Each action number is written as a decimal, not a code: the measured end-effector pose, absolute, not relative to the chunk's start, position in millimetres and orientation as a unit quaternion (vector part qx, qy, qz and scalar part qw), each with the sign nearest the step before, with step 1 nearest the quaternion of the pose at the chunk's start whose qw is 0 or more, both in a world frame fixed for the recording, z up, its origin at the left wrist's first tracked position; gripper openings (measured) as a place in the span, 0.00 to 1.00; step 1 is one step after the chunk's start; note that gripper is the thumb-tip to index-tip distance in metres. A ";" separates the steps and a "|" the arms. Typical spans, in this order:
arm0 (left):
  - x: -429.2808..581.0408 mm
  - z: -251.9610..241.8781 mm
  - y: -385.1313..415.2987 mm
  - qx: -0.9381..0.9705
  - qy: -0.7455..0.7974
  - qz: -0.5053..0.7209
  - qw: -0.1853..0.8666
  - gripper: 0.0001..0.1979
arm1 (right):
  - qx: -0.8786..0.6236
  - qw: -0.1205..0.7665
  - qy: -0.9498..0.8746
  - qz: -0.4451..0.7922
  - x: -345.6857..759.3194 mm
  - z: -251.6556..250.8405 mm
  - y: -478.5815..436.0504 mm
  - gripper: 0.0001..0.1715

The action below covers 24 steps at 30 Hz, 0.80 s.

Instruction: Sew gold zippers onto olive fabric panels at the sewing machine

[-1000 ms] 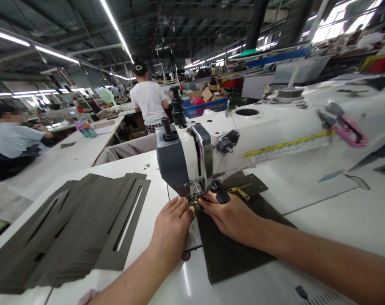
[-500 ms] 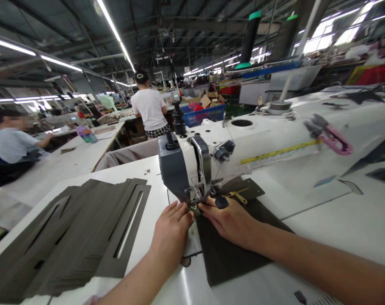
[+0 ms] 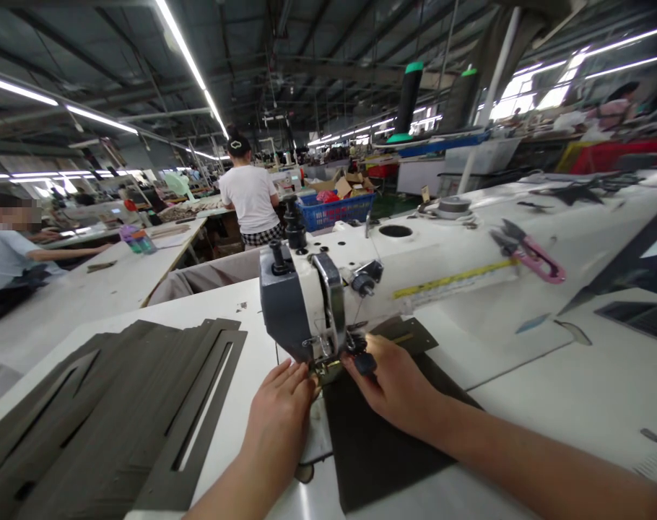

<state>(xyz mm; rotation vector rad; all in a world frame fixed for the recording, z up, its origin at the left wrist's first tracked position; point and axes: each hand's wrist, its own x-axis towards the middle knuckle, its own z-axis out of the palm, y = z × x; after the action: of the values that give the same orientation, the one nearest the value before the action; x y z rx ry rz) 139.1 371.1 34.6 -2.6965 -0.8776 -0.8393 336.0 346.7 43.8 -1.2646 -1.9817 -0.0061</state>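
Observation:
A white and grey sewing machine (image 3: 361, 282) stands on the white table (image 3: 577, 390). Under its needle lies a dark olive fabric piece (image 3: 372, 440) with a brass zipper (image 3: 398, 338) running behind the presser foot. My left hand (image 3: 279, 415) lies flat on the table, its fingers stretched to the fabric's near-left edge at the needle. My right hand (image 3: 396, 386) rests on the fabric just right of the needle, fingers pressed together on it near the zipper.
A fanned stack of dark olive slotted panels (image 3: 117, 419) covers the table's left. Pink thread snips (image 3: 528, 253) lie on the machine arm. A person in a white shirt (image 3: 251, 195) stands beyond; another (image 3: 9, 245) sits at the far left. A blue crate (image 3: 336, 209) stands behind.
The view has tilted up and shifted, so machine and hands sit lower and slightly left. Both hands remain at the needle on the fabric, and less zipper shows behind the presser foot.

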 end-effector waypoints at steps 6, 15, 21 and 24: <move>139.5 41.2 370.5 -0.906 -0.306 -0.268 0.112 0.10 | -0.489 0.524 -0.683 0.143 346.7 62.7 344.4 0.12; 141.4 43.4 369.5 -0.899 -0.336 -0.280 0.025 0.08 | -0.514 0.496 -0.668 0.210 350.1 73.0 353.7 0.19; 141.1 44.8 367.4 -0.901 -0.318 -0.293 0.025 0.08 | -0.527 0.490 -0.665 0.201 350.0 70.4 354.1 0.19; 142.1 47.0 365.8 -0.902 -0.317 -0.293 0.024 0.08 | -0.531 0.484 -0.665 0.205 350.5 69.2 354.3 0.20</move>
<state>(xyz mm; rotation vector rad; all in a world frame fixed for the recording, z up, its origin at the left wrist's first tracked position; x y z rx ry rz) 142.1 365.8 47.0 -2.7908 -0.9821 -0.9054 350.5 354.3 69.2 -1.2928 -1.6189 0.4998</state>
